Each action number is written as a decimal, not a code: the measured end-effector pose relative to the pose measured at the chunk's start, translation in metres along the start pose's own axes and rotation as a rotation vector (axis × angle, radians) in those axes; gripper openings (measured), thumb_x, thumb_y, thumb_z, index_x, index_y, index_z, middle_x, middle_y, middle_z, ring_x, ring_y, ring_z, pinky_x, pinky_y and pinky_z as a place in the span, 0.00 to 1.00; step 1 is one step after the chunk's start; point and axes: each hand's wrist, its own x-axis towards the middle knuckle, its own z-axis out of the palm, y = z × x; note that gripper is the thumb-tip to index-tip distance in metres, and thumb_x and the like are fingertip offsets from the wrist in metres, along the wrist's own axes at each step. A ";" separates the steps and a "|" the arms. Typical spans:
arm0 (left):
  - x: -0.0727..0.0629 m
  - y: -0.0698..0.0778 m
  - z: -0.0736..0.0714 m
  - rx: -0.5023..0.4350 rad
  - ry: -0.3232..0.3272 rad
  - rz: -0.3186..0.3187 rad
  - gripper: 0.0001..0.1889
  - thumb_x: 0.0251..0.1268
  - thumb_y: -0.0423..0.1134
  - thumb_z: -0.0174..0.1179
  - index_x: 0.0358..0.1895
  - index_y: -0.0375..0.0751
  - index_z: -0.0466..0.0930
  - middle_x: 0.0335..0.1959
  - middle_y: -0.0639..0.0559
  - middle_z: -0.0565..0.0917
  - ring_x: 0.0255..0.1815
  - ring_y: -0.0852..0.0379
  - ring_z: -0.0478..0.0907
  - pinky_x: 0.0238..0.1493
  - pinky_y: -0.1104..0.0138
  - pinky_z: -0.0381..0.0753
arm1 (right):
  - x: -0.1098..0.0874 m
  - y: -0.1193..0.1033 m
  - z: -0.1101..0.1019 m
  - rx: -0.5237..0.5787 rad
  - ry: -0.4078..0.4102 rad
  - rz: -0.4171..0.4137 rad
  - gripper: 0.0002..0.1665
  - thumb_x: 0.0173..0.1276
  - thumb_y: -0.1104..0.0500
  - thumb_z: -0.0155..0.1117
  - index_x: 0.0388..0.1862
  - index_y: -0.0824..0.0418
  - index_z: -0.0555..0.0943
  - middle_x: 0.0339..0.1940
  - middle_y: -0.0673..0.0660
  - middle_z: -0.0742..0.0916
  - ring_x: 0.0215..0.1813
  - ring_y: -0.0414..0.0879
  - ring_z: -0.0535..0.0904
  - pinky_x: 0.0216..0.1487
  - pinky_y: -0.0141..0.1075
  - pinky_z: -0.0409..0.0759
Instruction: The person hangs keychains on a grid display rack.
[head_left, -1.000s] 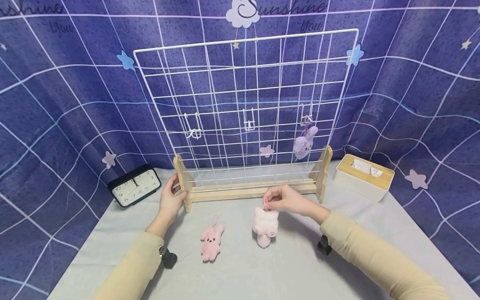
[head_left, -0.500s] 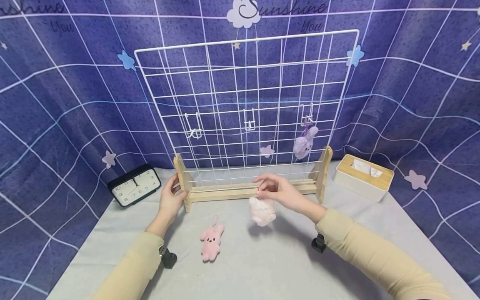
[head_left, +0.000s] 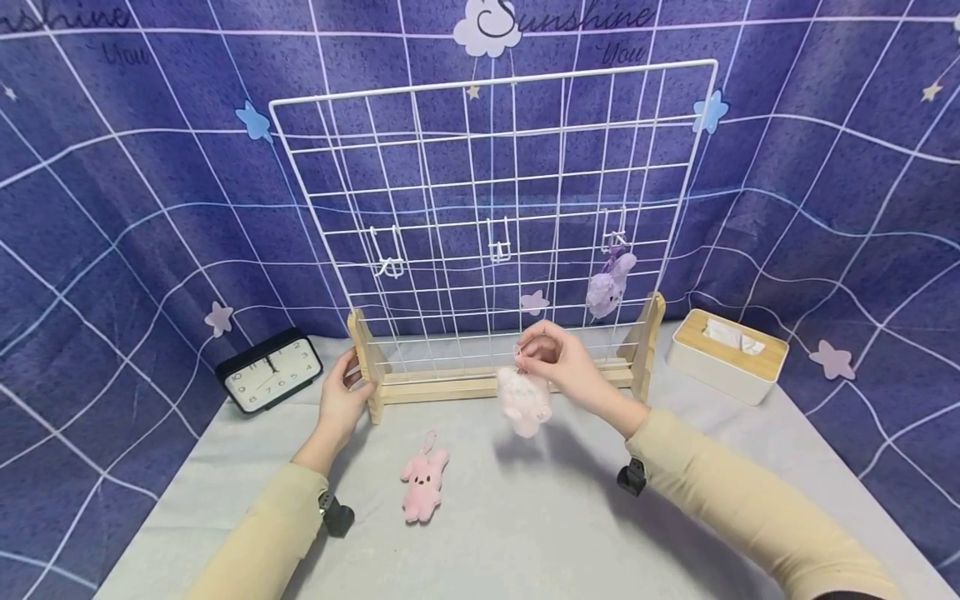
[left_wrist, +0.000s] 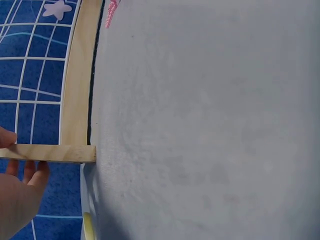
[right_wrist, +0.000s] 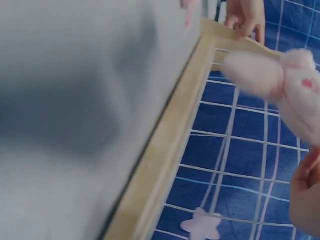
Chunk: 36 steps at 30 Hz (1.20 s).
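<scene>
My left hand (head_left: 345,398) grips the left upright of the wooden stand (head_left: 366,367), thumb in front and fingers behind; the left wrist view shows the wooden upright (left_wrist: 50,153) between them. My right hand (head_left: 568,368) pinches the loop of a pale pink plush charm (head_left: 523,404), which hangs above the table before the stand's bottom rail. In the right wrist view the fluffy charm (right_wrist: 299,97) dangles beside my fingers. A purple plush charm (head_left: 609,290) hangs on the right hook of the white wire grid (head_left: 495,81). Another pink plush charm (head_left: 422,487) lies face up on the table.
White hooks sit on the grid at the left (head_left: 387,265) and middle (head_left: 499,248). A black-framed clock (head_left: 273,372) stands at the back left, and a tissue box (head_left: 723,367) with a wooden lid at the back right. A blue patterned curtain surrounds the table.
My right hand has lifted the pale pink plush charm off the table, raising it toward the grid and slightly left. My left hand has stayed on the stand.
</scene>
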 end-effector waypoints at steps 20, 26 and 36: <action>0.003 -0.003 0.000 0.042 0.003 -0.004 0.40 0.63 0.17 0.55 0.79 0.35 0.56 0.73 0.32 0.66 0.69 0.36 0.67 0.72 0.49 0.71 | 0.036 -0.039 0.001 -0.002 0.215 -0.155 0.14 0.64 0.73 0.70 0.47 0.72 0.79 0.29 0.53 0.88 0.30 0.43 0.81 0.28 0.28 0.80; 0.003 -0.005 -0.001 0.040 -0.001 -0.004 0.40 0.63 0.17 0.55 0.79 0.35 0.56 0.73 0.32 0.66 0.69 0.36 0.67 0.72 0.49 0.71 | 0.043 -0.051 0.000 -0.013 0.226 -0.185 0.14 0.65 0.73 0.70 0.48 0.72 0.79 0.30 0.53 0.88 0.30 0.43 0.81 0.28 0.29 0.80; -0.002 0.011 -0.001 -0.010 -0.027 -0.038 0.40 0.63 0.16 0.54 0.79 0.31 0.54 0.73 0.29 0.63 0.71 0.33 0.65 0.73 0.47 0.69 | 0.060 -0.068 0.007 -0.004 0.236 -0.247 0.15 0.65 0.73 0.70 0.48 0.74 0.78 0.31 0.54 0.87 0.31 0.43 0.82 0.31 0.29 0.82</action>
